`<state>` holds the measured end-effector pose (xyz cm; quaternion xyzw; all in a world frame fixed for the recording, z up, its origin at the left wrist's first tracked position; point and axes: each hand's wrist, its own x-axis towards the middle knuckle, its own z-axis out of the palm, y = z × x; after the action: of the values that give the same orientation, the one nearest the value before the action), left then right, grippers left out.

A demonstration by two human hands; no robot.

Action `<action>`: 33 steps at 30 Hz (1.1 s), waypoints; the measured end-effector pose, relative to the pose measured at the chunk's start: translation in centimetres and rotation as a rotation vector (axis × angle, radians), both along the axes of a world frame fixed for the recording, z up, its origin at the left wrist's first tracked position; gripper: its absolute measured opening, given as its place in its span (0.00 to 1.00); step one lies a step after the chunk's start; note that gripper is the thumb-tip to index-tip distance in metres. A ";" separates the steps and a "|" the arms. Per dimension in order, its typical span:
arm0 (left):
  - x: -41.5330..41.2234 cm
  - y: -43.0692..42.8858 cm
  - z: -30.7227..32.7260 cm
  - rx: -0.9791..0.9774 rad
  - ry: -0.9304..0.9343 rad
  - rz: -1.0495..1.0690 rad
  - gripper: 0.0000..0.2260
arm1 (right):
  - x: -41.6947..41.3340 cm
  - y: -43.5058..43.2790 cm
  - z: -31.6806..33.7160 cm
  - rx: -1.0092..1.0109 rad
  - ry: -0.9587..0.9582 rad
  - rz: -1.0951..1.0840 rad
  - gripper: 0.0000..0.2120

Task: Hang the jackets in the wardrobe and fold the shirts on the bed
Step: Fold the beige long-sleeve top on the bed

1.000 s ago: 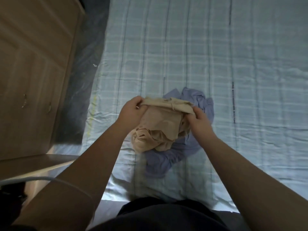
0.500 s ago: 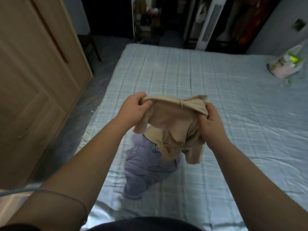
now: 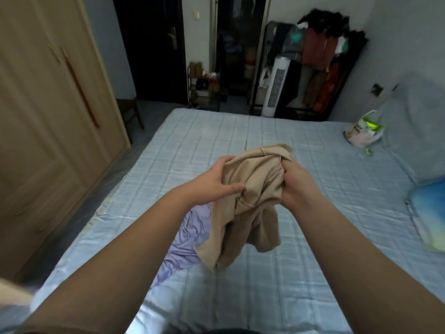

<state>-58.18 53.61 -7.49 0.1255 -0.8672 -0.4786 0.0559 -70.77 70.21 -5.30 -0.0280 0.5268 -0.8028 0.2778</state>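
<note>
One beige shirt point(image 3: 255, 184) between curled fingers point(image 3: 225, 161)

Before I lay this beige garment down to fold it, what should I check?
1. Grip: left hand and right hand both hold the beige garment: ok.
2. Garment spread out: not ok, it is bunched.
3. Shirt or jacket: cannot tell.
4. Bare bed beside the purple shirt: ok.
5. Doors of the wardrobe open: not ok, they are shut.
</note>
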 end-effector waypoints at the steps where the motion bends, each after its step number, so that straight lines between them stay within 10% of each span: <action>1: 0.2 1.0 -0.1 -0.019 0.015 -0.015 0.42 | -0.1 0.7 0.3 -0.018 -0.031 -0.005 0.15; 8: -0.5 5.7 1.4 -0.029 0.037 -0.175 0.45 | -0.7 5.1 1.5 -0.058 0.031 0.118 0.24; 16: -3.5 6.2 5.1 0.202 0.053 -0.132 0.26 | -0.3 7.9 3.0 0.128 0.364 0.183 0.10; 20: -4.8 5.6 6.3 -0.014 0.089 -0.043 0.04 | -0.6 8.2 2.7 0.238 0.478 0.096 0.09; 33: -6.0 1.5 14.3 0.001 0.073 -0.056 0.10 | -3.5 7.6 1.6 0.508 0.544 0.290 0.26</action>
<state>-64.15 55.10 6.77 0.0837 -0.8674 -0.4848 0.0741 -74.29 77.84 -3.71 -0.2441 0.7536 -0.5627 0.2365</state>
